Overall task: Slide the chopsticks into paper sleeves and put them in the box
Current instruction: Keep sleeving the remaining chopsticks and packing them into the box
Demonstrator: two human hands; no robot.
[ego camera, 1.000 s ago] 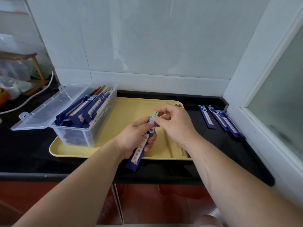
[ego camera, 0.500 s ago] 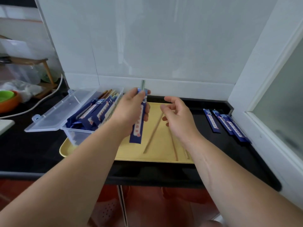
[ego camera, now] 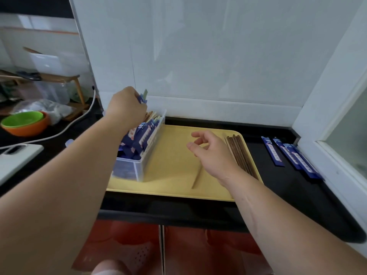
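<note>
The left hand is clenched round a sleeved pair. Only the blue top of the sleeve and a pale tip poke out past the knuckles, toward 1 o'clock; the rest is hidden under the hand, so I cannot tell its exact tilt. The hand hangs over the far end of the box. The box stretches away from the hand toward 7 o'clock, and its long axis runs roughly 1 to 7. The filled sleeves already in it lean along that line. I'd say the drop depends on bringing the held pair onto that same axis and lowering it toward 6.

The right hand is released, with fingers loosely spread and holding nothing, above the yellow tray. It is the nearer hand to the bare chopsticks, which lie just beside it at 3 o'clock, pointing 11 to 5. The empty sleeves lie further out at 3, on the black desk.
</note>
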